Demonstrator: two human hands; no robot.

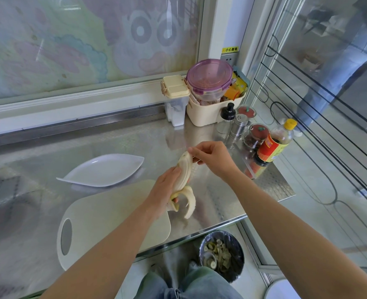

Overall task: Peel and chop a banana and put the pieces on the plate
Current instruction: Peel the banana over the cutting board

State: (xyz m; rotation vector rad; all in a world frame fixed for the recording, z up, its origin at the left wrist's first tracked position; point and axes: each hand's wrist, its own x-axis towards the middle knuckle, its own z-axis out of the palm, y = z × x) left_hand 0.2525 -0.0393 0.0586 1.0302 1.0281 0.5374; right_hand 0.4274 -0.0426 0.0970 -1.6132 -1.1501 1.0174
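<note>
The left hand [166, 187] curls round the half-peeled banana [185, 168] and the right hand [213, 158] pinches its far tip, above the steel table [135, 139], with the cutting board [113, 216] at eight o'clock, the plate [105, 171] at nine and the bin [221, 253] at five.

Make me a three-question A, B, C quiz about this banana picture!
1. Where is the white leaf-shaped plate? A: on the steel counter, by the cream cutting board. B: in a sink. C: on a chair.
2. What colour is the round clear container's lid? A: green. B: purple. C: black.
3. The pale banana held in the left hand is: A: chopped. B: unpeeled. C: partly peeled.
Answers: 1A, it rests there; 2B, the lid looks purple; 3C, the peel hangs in strips while the right hand pinches more.
</note>
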